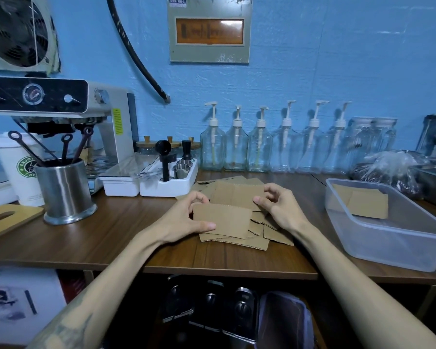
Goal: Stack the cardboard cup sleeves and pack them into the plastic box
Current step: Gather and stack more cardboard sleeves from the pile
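Sleeve point(222, 222) sat pinched in left hand point(184, 222), thumb on top, long axis crosswise. Right hand point(277, 207) half-curled, fingertips on loose sleeves point(237, 195) just beyond. Plastic box point(388, 243) lay off right hand's outer side, a few sleeves already in it; right hand nearer.

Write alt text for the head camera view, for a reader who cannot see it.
Two bare hands sort flat cardboard cup sleeves on a brown wooden counter: the left hand holds one sleeve, the right hand pinches another. A clear plastic box at right already holds a few sleeves; empty pump bottles line the blue wall.
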Action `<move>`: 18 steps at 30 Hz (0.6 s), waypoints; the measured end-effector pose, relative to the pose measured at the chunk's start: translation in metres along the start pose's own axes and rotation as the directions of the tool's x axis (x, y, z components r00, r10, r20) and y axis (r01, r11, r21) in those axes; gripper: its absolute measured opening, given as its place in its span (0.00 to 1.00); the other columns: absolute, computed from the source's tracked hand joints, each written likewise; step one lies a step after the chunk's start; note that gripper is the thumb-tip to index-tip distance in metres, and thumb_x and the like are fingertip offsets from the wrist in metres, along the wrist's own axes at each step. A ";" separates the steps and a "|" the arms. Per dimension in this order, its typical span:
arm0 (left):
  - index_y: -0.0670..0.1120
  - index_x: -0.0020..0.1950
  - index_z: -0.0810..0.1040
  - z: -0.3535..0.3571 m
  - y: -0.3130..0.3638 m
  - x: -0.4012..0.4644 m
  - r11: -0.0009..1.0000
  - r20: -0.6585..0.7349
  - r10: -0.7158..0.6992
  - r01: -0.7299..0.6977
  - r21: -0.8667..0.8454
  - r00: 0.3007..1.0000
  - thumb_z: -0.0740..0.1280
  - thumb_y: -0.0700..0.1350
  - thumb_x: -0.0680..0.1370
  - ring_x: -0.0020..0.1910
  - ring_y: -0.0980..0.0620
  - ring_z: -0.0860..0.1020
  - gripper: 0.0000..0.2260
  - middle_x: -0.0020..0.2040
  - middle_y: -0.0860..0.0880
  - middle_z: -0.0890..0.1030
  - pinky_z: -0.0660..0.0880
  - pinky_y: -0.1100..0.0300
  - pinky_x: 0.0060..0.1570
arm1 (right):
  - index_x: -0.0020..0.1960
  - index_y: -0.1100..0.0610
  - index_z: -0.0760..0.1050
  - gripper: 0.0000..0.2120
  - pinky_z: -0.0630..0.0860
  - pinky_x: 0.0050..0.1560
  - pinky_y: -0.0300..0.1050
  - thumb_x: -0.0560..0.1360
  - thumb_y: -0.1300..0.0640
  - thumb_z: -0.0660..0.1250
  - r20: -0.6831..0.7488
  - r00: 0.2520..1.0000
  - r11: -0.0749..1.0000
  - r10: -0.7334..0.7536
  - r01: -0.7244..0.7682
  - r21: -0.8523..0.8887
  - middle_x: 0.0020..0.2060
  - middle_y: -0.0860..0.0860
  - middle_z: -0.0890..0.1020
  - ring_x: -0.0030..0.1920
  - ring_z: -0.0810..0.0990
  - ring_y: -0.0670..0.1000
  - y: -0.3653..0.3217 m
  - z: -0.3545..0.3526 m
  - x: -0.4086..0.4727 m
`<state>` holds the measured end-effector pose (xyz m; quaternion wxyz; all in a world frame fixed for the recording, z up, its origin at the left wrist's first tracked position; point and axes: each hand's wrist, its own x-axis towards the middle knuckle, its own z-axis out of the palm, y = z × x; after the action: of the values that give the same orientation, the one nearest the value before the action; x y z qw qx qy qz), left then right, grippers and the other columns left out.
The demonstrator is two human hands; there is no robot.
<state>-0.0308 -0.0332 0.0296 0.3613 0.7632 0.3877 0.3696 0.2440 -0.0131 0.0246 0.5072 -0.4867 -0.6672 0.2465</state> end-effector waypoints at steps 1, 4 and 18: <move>0.45 0.55 0.70 -0.001 -0.001 0.000 1.000 -0.002 -0.013 0.013 -0.008 1.000 0.76 0.37 0.71 0.40 0.60 0.79 0.19 0.41 0.52 0.83 0.73 0.68 0.41 | 0.50 0.58 0.77 0.05 0.79 0.44 0.56 0.78 0.56 0.70 0.004 1.000 1.000 -0.003 0.003 0.002 0.42 0.57 0.85 0.38 0.80 0.59 -0.001 0.000 -0.001; 0.44 0.57 0.69 -0.002 0.004 0.003 0.984 -0.070 -0.026 0.013 -0.180 0.997 0.74 0.33 0.72 0.40 0.54 0.82 0.19 0.41 0.49 0.86 0.77 0.62 0.43 | 0.50 0.58 0.77 0.04 0.79 0.44 0.57 0.78 0.57 0.70 0.008 1.000 1.000 -0.009 0.009 0.017 0.42 0.59 0.85 0.37 0.79 0.58 -0.002 0.000 -0.001; 0.45 0.62 0.77 -0.015 0.019 0.023 0.886 -0.392 -0.013 -0.171 -0.431 0.920 0.74 0.38 0.73 0.52 0.49 0.83 0.18 0.51 0.44 0.85 0.76 0.57 0.55 | 0.49 0.57 0.77 0.06 0.75 0.43 0.52 0.77 0.55 0.71 0.003 1.000 1.000 -0.009 0.009 0.017 0.33 0.55 0.79 0.34 0.74 0.51 -0.001 0.001 0.001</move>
<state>-0.0278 -0.0178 0.0590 0.4319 0.5848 0.3211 0.6070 0.2433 -0.0124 0.0255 0.5113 -0.4789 -0.6683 0.2503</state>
